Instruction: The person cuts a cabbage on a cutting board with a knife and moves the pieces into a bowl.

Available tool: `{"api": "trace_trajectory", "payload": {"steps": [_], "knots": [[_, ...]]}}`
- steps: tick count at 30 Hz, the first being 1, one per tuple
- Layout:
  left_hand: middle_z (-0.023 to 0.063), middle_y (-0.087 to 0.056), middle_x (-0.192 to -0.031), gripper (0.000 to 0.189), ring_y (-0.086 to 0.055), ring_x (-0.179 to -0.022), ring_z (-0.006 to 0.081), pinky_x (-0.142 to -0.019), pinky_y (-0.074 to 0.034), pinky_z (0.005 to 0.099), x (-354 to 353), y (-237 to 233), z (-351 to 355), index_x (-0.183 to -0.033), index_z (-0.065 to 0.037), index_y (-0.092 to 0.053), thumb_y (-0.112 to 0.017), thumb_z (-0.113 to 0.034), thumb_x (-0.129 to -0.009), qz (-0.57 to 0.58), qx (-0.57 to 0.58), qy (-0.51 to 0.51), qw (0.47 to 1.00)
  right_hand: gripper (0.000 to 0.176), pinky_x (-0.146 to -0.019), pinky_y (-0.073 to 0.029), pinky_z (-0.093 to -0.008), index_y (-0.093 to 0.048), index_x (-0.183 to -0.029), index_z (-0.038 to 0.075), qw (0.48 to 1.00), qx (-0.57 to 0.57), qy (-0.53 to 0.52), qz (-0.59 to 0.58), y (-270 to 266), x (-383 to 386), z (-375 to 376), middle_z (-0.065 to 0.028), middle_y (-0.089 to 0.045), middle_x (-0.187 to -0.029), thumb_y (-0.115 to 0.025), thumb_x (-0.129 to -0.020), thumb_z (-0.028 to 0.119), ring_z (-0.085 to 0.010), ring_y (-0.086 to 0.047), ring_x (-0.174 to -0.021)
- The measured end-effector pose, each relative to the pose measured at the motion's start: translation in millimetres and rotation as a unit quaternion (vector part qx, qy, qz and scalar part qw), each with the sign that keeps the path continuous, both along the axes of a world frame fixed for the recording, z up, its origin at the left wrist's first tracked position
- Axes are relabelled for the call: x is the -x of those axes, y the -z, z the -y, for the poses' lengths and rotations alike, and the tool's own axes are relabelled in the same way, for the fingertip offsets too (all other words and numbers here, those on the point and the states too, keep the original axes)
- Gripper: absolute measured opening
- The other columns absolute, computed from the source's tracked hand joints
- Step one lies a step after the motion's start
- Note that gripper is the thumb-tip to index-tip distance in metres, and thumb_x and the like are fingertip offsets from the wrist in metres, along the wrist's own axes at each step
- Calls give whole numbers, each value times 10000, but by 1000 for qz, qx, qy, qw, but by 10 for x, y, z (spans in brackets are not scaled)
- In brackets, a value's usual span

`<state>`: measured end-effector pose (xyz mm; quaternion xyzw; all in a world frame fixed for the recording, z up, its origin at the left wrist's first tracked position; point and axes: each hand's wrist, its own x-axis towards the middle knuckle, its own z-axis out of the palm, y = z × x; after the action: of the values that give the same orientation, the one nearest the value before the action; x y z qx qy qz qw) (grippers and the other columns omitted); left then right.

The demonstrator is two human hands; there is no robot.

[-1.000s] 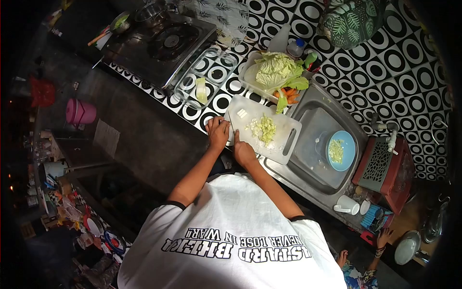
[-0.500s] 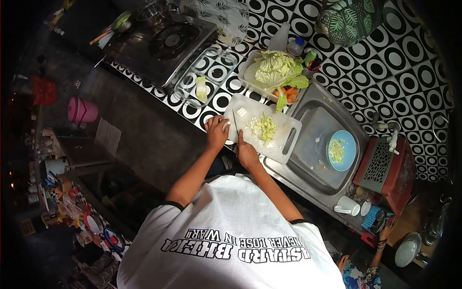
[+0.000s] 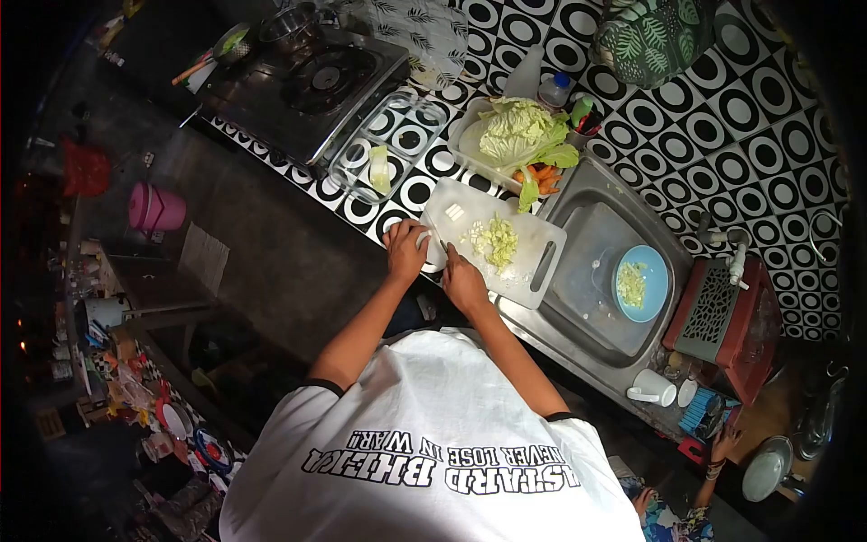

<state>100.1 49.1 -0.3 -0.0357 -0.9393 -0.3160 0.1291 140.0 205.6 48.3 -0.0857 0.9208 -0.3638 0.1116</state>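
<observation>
My right hand (image 3: 464, 284) is closed around the handle of a knife (image 3: 440, 232), its thin blade pointing up over the left part of a white cutting board (image 3: 519, 287). At the board's left edge my left hand (image 3: 406, 249) has its fingers bent together over a small pale piece, apparently cabbage stem, right beside the blade. A few white cut pieces (image 3: 454, 211) lie just past the knife. Toward the board's middle sits a loose heap of chopped cabbage (image 3: 496, 242).
Behind the board stands a tub with a leafy cabbage (image 3: 519, 134) and carrots (image 3: 545, 178). A glass dish (image 3: 350, 184) holds a pale stem piece. The steel sink (image 3: 578, 298) contains a blue bowl (image 3: 664, 287) of chopped cabbage. At lower right is another person's hand (image 3: 725, 441).
The knife blade has shifted slightly left, closer to my left fingers. Both hands stay in nearly the same place, and the chopped heap looks unchanged.
</observation>
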Motion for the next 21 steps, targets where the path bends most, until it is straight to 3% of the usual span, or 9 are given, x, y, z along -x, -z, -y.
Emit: {"api": "trace_trajectory", "payload": {"steps": [9,13,21], "knots": [[3,-604,-1046,198,-516,-1056,235,-908,-339,392,36,0,-1,-955,-126,-707,-752,-134,-762,1,26,-2,1000,237,-780,-510,-492,-580,-1057,-72,998,26,56,-1,28,24,-67,-303,-637,-921,-554,-867,68,-456,-632,-850],[7,-603,-1039,193,-517,-1044,235,-898,-341,393,39,-17,9,-945,-123,-707,-753,-127,-758,-9,31,8,999,243,-790,-506,-490,-581,-1057,-73,998,26,61,-8,-21,56,-106,-306,-633,-953,-556,-863,71,-452,-628,-884],[15,-598,-1023,172,-516,-1031,238,-895,-344,393,46,-17,5,-927,-109,-700,-746,-125,-762,-11,29,20,999,552,-768,-514,-455,-482,-1380,14,1000,6,16,-16,-101,59,-129,-252,-606,-922,-560,-834,34,-405,-626,-815]]}}
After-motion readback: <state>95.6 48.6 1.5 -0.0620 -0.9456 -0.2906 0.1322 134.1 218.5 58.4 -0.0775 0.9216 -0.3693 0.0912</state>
